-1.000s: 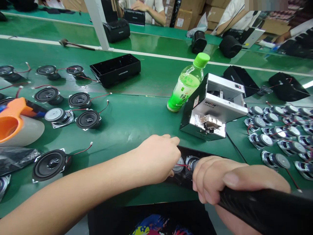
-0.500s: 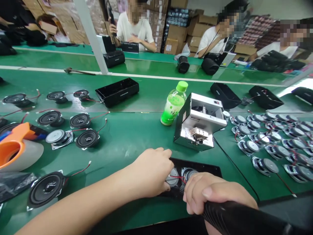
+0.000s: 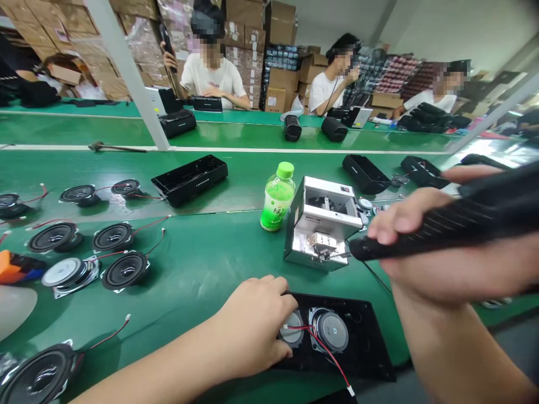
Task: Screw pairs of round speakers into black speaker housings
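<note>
Left hand (image 3: pixel 259 325) is half-curled over the black panel's (image 3: pixel 368 342) left end, can't tell if it's gripping, and right hand (image 3: pixel 446 275), up right of it, is wrapped round a black screwdriver (image 3: pixel 442 230).

Green-capped bottle (image 3: pixel 277 201), cardboard boxes (image 3: pixel 275 100)

Factory assembly line, by the look of it; speaker drivers (image 3: pixel 125 271) (loose, in rows) left of the left hand (image 3: pixel 259 325) on a green bench (image 3: pixel 202 252); black handheld tool (image 3: pixel 463 224) in the right hand (image 3: pixel 446 275); beyond both hands, people (image 3: pixel 213 76) along a facing worktop (image 3: pixel 248 118); stacked cartons (image 3: pixel 244 22) behind them, farthest from the hands
</note>
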`<move>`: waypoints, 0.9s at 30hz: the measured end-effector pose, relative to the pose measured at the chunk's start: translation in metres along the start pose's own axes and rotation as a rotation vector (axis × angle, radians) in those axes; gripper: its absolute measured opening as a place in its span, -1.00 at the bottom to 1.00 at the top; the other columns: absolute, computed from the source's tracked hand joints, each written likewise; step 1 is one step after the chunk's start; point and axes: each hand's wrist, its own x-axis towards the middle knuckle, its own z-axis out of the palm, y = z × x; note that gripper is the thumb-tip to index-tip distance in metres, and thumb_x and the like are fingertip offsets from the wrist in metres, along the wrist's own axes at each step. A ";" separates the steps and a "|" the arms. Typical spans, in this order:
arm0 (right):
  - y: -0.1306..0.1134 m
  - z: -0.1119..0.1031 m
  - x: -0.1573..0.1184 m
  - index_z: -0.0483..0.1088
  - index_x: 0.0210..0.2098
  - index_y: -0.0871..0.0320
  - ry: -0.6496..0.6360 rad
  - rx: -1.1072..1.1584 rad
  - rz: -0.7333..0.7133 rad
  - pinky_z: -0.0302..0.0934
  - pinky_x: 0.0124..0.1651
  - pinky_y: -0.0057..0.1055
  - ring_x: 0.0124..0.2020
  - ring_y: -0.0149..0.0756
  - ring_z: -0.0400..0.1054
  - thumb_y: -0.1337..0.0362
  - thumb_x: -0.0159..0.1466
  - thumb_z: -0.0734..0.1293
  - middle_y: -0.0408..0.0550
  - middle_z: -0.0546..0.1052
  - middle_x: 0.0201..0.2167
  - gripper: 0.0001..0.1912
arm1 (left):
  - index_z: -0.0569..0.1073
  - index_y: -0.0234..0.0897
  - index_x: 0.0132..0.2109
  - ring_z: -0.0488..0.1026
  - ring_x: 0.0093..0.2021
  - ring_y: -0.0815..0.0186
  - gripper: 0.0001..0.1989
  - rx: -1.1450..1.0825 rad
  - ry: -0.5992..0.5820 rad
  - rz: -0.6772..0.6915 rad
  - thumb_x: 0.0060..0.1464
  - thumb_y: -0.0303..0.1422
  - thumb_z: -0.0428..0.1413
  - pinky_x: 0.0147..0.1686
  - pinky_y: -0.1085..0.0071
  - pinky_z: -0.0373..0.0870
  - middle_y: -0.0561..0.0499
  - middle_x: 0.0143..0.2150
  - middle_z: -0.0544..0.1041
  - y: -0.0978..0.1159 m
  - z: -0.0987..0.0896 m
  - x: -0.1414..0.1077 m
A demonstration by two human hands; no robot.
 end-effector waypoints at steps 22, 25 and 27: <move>0.052 0.016 0.016 0.51 -0.05 0.07 0.018 -0.036 0.061 0.08 -0.75 -0.30 -0.73 -0.23 0.27 -0.66 0.25 0.23 -0.21 0.41 -0.66 -0.09 | 0.62 -0.14 0.13 0.60 0.08 0.04 -0.70 -0.375 0.393 -0.071 0.29 -0.32 0.39 0.15 -0.03 0.48 0.00 0.04 0.70 -0.015 -0.011 0.000; 0.051 0.014 0.014 0.52 -0.03 0.05 0.017 -0.025 0.076 0.11 -0.73 -0.29 -0.71 -0.23 0.28 -0.66 0.27 0.23 -0.20 0.42 -0.64 -0.10 | 0.62 -0.15 0.12 0.61 0.08 0.05 -0.71 -0.378 0.386 -0.082 0.28 -0.34 0.39 0.18 -0.03 0.48 0.01 0.04 0.70 -0.015 -0.011 0.000; 0.050 0.013 0.013 0.54 -0.04 0.03 0.025 -0.018 0.094 0.12 -0.72 -0.28 -0.71 -0.23 0.28 -0.64 0.28 0.24 -0.19 0.42 -0.63 -0.12 | 0.63 -0.15 0.12 0.61 0.08 0.07 -0.71 -0.381 0.384 -0.087 0.29 -0.34 0.38 0.18 -0.02 0.48 0.00 0.04 0.70 -0.015 -0.011 0.000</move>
